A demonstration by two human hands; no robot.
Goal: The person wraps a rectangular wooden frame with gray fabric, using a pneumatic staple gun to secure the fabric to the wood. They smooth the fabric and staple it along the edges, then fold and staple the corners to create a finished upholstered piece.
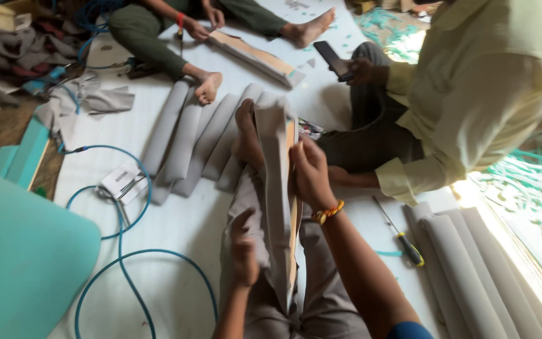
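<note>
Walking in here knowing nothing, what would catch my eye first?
In the middle, a right hand and a left hand grip a long grey fabric-covered panel stood on edge. Behind it lie grey padded rolls; a blue hose loops over the white floor sheet at left.

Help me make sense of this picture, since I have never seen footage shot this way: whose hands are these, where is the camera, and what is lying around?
The camera sits on a person's head and looks down at their own hands and legs. The right hand, with a beaded bracelet, and the left hand both grip a long panel wrapped in grey fabric, stood on edge between the legs. On the white floor sheet lie finished grey padded pieces, a blue hose and a screwdriver. Two other people sit nearby; one holds a phone.
</note>
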